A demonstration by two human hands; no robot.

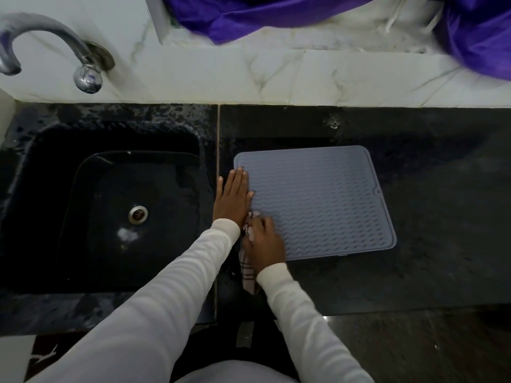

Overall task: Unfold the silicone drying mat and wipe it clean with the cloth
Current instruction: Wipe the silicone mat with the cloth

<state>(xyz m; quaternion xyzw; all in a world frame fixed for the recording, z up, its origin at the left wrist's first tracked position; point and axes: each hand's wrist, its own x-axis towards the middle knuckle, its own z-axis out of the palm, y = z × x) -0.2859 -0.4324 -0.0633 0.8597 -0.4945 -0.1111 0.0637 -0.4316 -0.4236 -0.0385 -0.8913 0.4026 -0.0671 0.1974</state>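
Observation:
A grey silicone drying mat (pixel 318 200) with a wavy ribbed surface lies fully spread out on the black counter, to the right of the sink. My left hand (pixel 231 197) presses flat with straight fingers on the mat's left edge. My right hand (pixel 264 243) grips a bunched light cloth with dark stripes (pixel 249 275) at the mat's near left corner. Part of the cloth trails off the mat toward me and the rest is hidden under the hand.
A black sink (pixel 110 217) with a metal drain sits left of the mat, with a curved metal tap (pixel 47 45) above it. White marble tiles (pixel 276 76) back the black counter (pixel 442 217). Purple fabric (pixel 249 15) lies on the ledge behind.

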